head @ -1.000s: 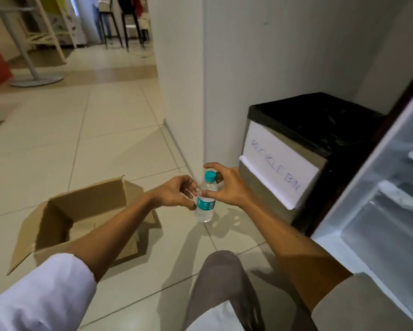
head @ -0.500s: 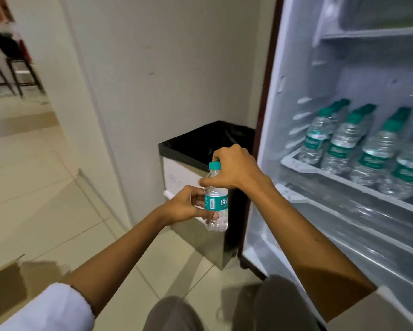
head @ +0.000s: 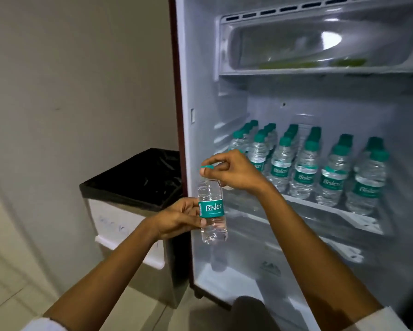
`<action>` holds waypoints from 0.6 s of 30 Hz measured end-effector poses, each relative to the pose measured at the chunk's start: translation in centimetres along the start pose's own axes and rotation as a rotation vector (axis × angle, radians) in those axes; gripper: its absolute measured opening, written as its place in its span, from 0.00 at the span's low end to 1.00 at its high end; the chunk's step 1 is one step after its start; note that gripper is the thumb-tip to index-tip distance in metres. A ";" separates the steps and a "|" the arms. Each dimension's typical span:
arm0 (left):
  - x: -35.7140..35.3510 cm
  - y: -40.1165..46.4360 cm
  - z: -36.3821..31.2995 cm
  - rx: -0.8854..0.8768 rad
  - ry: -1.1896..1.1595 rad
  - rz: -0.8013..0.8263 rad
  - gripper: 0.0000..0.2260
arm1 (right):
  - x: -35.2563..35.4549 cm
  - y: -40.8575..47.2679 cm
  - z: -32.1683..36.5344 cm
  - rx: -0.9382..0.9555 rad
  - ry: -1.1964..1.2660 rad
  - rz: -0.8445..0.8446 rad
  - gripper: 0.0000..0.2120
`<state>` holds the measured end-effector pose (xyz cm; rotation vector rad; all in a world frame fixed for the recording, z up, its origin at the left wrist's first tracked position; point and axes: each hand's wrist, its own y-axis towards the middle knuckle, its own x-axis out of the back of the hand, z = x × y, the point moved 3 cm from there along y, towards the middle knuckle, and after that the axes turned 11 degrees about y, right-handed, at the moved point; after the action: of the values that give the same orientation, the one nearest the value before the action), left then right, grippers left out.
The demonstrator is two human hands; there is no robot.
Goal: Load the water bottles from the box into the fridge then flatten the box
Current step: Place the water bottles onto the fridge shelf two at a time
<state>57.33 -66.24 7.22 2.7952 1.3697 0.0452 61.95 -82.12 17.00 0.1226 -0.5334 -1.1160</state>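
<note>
The left hand (head: 180, 217) grips a bottle (head: 212, 211) around its label, upright before the open fridge (head: 296, 271). The right hand (head: 234, 172) pinches its green cap (head: 207, 166), hiding the neck. Left of the fridge stands a black-lined bin (head: 133, 187), its label blurred. Farther in, rows of bottles (head: 320, 168) fill a shelf (head: 332, 211); the back ones are largely hidden. The box is out of view.

The neck of the held bottle (head: 212, 211) is being covered by the right hand (head: 234, 173), and part of its label by the left hand (head: 181, 217). The rear bottles (head: 270, 130) on the fridge shelf (head: 332, 211) are being hidden by the front row. The lettering on the bin's sign (head: 119, 226) is being blurred beyond reading.
</note>
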 end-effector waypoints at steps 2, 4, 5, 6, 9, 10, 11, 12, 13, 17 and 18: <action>-0.7 1.6 -0.9 -0.030 -0.022 -0.035 0.32 | 1.8 -0.4 0.6 0.028 0.010 -0.076 0.15; -1.7 3.5 -1.8 -0.067 0.022 -0.164 0.34 | 3.7 -0.7 1.3 0.056 0.024 -0.158 0.14; -2.1 4.4 -2.4 -0.091 0.059 -0.245 0.34 | 4.7 -0.9 1.7 0.071 0.020 -0.199 0.13; -2.6 5.4 -2.9 -0.118 0.093 -0.306 0.33 | 5.8 -1.2 2.1 0.084 0.003 -0.237 0.13; -4.3 7.7 -4.7 -0.185 0.107 -0.311 0.21 | 8.8 -1.7 3.4 0.104 -0.064 -0.319 0.15; -4.9 8.4 -5.3 -0.195 0.104 -0.292 0.19 | 9.7 -1.9 3.7 0.104 -0.083 -0.337 0.16; -5.5 9.1 -6.0 -0.202 0.101 -0.267 0.18 | 10.7 -2.2 4.1 0.099 -0.100 -0.348 0.16; -6.0 9.8 -6.5 -0.211 0.100 -0.236 0.18 | 11.6 -2.3 4.5 0.087 -0.114 -0.353 0.16; -6.5 10.6 -7.1 -0.221 0.103 -0.205 0.19 | 12.5 -2.5 4.8 0.071 -0.122 -0.352 0.16; -8.1 13.2 -9.5 -0.257 0.178 -0.119 0.19 | 15.9 -3.4 6.2 0.022 -0.085 -0.353 0.15; -8.4 13.8 -10.1 -0.268 0.191 -0.104 0.18 | 16.6 -3.7 6.5 0.029 -0.072 -0.378 0.15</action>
<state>62.67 -81.22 17.73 2.5477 1.4232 0.4674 61.35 -97.21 27.09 0.2155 -0.6064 -1.4856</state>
